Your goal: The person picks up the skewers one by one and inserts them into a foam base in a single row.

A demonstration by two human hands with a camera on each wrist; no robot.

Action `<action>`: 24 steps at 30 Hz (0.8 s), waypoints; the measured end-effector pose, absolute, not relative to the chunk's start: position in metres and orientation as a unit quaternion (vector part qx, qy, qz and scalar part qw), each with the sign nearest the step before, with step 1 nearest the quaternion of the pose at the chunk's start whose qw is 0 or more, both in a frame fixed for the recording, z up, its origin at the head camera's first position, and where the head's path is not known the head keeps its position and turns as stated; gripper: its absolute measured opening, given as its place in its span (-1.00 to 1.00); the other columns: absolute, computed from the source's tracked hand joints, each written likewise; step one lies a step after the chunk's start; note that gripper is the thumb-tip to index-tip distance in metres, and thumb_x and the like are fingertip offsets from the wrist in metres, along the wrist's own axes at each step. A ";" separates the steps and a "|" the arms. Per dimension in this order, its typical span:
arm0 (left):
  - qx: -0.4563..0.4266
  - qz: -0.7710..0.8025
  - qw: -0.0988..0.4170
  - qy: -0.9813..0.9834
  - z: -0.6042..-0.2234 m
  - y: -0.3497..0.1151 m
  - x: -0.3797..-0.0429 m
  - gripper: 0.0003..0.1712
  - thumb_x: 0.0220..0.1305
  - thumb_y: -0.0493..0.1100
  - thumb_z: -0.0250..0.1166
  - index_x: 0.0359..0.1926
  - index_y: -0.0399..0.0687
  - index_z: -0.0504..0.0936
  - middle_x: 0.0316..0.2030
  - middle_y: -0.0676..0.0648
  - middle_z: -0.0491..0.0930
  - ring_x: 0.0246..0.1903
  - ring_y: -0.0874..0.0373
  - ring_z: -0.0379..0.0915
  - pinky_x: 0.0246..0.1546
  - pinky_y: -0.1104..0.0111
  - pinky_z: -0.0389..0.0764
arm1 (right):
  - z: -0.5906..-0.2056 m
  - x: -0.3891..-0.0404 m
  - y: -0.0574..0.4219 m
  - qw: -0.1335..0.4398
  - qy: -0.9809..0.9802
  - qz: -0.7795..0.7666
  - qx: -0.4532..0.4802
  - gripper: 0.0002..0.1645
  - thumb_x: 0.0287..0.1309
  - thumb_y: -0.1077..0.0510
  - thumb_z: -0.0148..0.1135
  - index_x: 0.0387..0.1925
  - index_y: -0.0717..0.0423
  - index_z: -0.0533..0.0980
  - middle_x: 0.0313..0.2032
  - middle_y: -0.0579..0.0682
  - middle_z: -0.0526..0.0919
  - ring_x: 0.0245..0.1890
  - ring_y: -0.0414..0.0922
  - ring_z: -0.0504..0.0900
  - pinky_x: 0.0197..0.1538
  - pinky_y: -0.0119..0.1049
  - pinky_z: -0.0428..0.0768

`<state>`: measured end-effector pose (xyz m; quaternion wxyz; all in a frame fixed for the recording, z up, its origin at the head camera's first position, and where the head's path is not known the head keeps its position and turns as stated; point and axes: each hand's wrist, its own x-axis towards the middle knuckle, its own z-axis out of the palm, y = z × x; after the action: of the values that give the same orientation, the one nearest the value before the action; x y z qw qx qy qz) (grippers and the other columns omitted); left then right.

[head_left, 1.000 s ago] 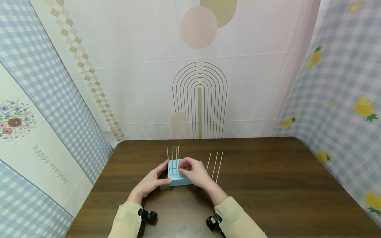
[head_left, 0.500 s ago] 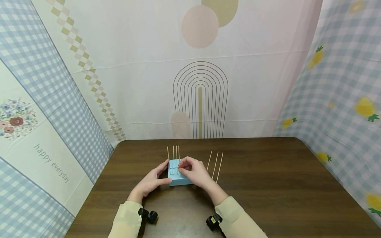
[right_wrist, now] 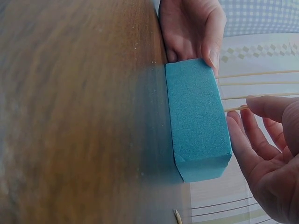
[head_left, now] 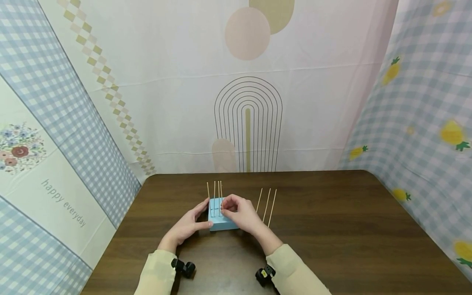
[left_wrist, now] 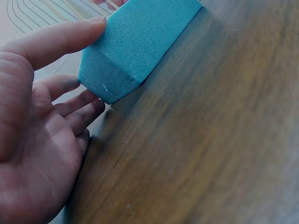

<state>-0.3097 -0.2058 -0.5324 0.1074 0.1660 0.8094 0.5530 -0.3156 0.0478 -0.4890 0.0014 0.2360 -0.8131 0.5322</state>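
A light blue foam block (head_left: 224, 223) lies on the table, with several thin wooden skewers (right_wrist: 261, 73) standing up from its top. My left hand (head_left: 187, 228) holds the block's left end. In the left wrist view, the thumb (left_wrist: 70, 39) lies at the top front edge and the other fingertips touch the end face. Over the block's top, my right hand (head_left: 241, 214) pinches one skewer (right_wrist: 235, 109) low down, close above the foam, between thumb and index finger. The right hand hides the block's right part in the head view.
Three loose skewers (head_left: 272, 208) lie side by side on the dark wooden table (head_left: 350, 229), right of the block and partly behind the right wrist. Patterned cloths hang behind (head_left: 177, 123) and at both sides of the table.
Almost nothing differs. Both hands keep their places at the block, and the pinched skewer's top has shifted very slightly.
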 end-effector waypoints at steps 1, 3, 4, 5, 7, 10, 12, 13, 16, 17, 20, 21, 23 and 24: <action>0.166 0.553 0.107 0.809 -0.532 -0.206 -0.310 0.08 0.40 -0.08 0.48 0.72 -0.16 0.05 0.69 -0.21 0.00 0.67 -0.18 -0.16 0.59 -0.15 -0.06 | -0.489 -0.316 0.048 0.002 -0.813 0.532 0.236 -0.87 0.35 0.24 0.47 -0.17 0.00 0.65 -0.27 -0.21 0.73 -0.22 -0.23 0.70 -0.09 -0.29 0.67; 0.166 0.553 0.107 0.809 -0.532 -0.206 -0.310 0.08 0.40 -0.08 0.48 0.72 -0.16 0.04 0.69 -0.21 0.00 0.67 -0.18 -0.16 0.59 -0.15 -0.07 | -0.489 -0.316 0.048 0.003 -0.812 0.533 0.237 -0.86 0.35 0.24 0.47 -0.16 0.00 0.65 -0.26 -0.21 0.73 -0.21 -0.23 0.71 -0.09 -0.28 0.67; 0.166 0.553 0.107 0.809 -0.532 -0.206 -0.310 0.08 0.40 -0.08 0.48 0.72 -0.16 0.04 0.69 -0.21 0.01 0.67 -0.18 -0.16 0.59 -0.15 -0.07 | -0.489 -0.316 0.048 0.004 -0.812 0.533 0.238 -0.86 0.34 0.24 0.47 -0.16 0.00 0.65 -0.26 -0.20 0.73 -0.21 -0.23 0.71 -0.09 -0.28 0.67; 0.166 0.554 0.107 0.809 -0.532 -0.206 -0.310 0.08 0.40 -0.08 0.48 0.72 -0.16 0.04 0.69 -0.21 0.01 0.67 -0.18 -0.16 0.59 -0.15 -0.07 | -0.490 -0.316 0.048 0.004 -0.811 0.535 0.238 -0.85 0.34 0.25 0.47 -0.15 0.01 0.64 -0.25 -0.20 0.73 -0.20 -0.22 0.71 -0.08 -0.28 0.67; 0.166 0.553 0.107 0.809 -0.532 -0.206 -0.310 0.08 0.40 -0.08 0.48 0.72 -0.16 0.04 0.69 -0.21 0.01 0.67 -0.18 -0.16 0.58 -0.16 -0.06 | -0.490 -0.316 0.049 0.003 -0.810 0.537 0.238 -0.84 0.33 0.25 0.47 -0.13 0.01 0.64 -0.24 -0.19 0.73 -0.19 -0.22 0.72 -0.07 -0.27 0.67; 0.165 0.554 0.108 0.809 -0.532 -0.206 -0.310 0.09 0.40 -0.07 0.48 0.72 -0.15 0.04 0.69 -0.21 0.02 0.67 -0.18 -0.16 0.59 -0.16 -0.07 | -0.490 -0.316 0.048 -0.001 -0.807 0.540 0.238 -0.82 0.33 0.27 0.47 -0.11 0.01 0.64 -0.23 -0.18 0.73 -0.18 -0.21 0.72 -0.06 -0.26 0.68; 0.164 0.553 0.109 0.810 -0.532 -0.206 -0.310 0.10 0.40 -0.06 0.48 0.72 -0.15 0.03 0.69 -0.21 0.01 0.67 -0.17 -0.16 0.59 -0.15 -0.07 | -0.490 -0.316 0.049 -0.003 -0.807 0.541 0.236 -0.81 0.33 0.27 0.47 -0.10 0.01 0.64 -0.22 -0.18 0.73 -0.18 -0.21 0.72 -0.06 -0.26 0.68; 0.162 0.553 0.109 0.810 -0.532 -0.206 -0.310 0.10 0.40 -0.05 0.48 0.73 -0.14 0.02 0.69 -0.20 0.01 0.67 -0.17 -0.16 0.59 -0.15 -0.07 | -0.490 -0.316 0.049 -0.004 -0.807 0.542 0.236 -0.80 0.33 0.28 0.47 -0.10 0.02 0.64 -0.22 -0.18 0.74 -0.18 -0.21 0.72 -0.06 -0.26 0.68; 0.159 0.552 0.110 0.811 -0.533 -0.206 -0.310 0.11 0.40 -0.03 0.48 0.73 -0.12 0.01 0.69 -0.19 0.02 0.67 -0.15 -0.16 0.59 -0.14 -0.07 | -0.490 -0.316 0.049 -0.004 -0.807 0.542 0.235 -0.78 0.32 0.29 0.47 -0.08 0.02 0.64 -0.21 -0.17 0.75 -0.17 -0.21 0.73 -0.05 -0.25 0.69; 0.158 0.552 0.109 0.812 -0.533 -0.206 -0.310 0.11 0.40 -0.03 0.48 0.73 -0.13 0.02 0.69 -0.19 0.02 0.67 -0.16 -0.16 0.59 -0.14 -0.07 | -0.490 -0.317 0.049 -0.004 -0.807 0.542 0.234 -0.78 0.32 0.30 0.47 -0.08 0.03 0.64 -0.21 -0.17 0.75 -0.17 -0.21 0.73 -0.04 -0.26 0.69; 0.158 0.552 0.110 0.811 -0.532 -0.205 -0.309 0.12 0.39 -0.02 0.49 0.73 -0.13 0.01 0.69 -0.19 0.01 0.67 -0.16 -0.16 0.59 -0.15 -0.07 | -0.489 -0.317 0.050 -0.005 -0.807 0.542 0.234 -0.77 0.31 0.31 0.47 -0.07 0.05 0.64 -0.21 -0.15 0.76 -0.17 -0.20 0.74 -0.04 -0.26 0.68; 0.159 0.553 0.110 0.811 -0.532 -0.205 -0.309 0.13 0.39 -0.02 0.49 0.73 -0.13 0.01 0.69 -0.19 0.01 0.67 -0.16 -0.16 0.59 -0.15 -0.07 | -0.489 -0.317 0.050 -0.004 -0.806 0.542 0.236 -0.77 0.30 0.32 0.47 -0.07 0.07 0.64 -0.20 -0.14 0.77 -0.16 -0.19 0.74 -0.04 -0.26 0.68; 0.158 0.553 0.110 0.811 -0.532 -0.205 -0.309 0.13 0.38 -0.01 0.49 0.73 -0.12 0.01 0.69 -0.18 0.01 0.67 -0.15 -0.15 0.59 -0.14 -0.07 | -0.488 -0.316 0.051 -0.005 -0.804 0.544 0.238 -0.77 0.30 0.33 0.47 -0.06 0.10 0.64 -0.19 -0.11 0.77 -0.16 -0.18 0.74 -0.03 -0.24 0.68; 0.157 0.553 0.110 0.811 -0.532 -0.205 -0.309 0.13 0.38 -0.01 0.49 0.73 -0.12 0.01 0.69 -0.17 0.01 0.67 -0.14 -0.15 0.59 -0.13 -0.06 | -0.488 -0.316 0.051 -0.008 -0.803 0.546 0.238 -0.76 0.30 0.33 0.47 -0.05 0.11 0.64 -0.19 -0.10 0.78 -0.15 -0.17 0.74 -0.03 -0.24 0.68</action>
<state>-0.3088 -0.2049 -0.5316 0.1105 0.1573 0.8107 0.5529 -0.3163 0.0514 -0.4877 -0.0076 0.2384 -0.8034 0.5456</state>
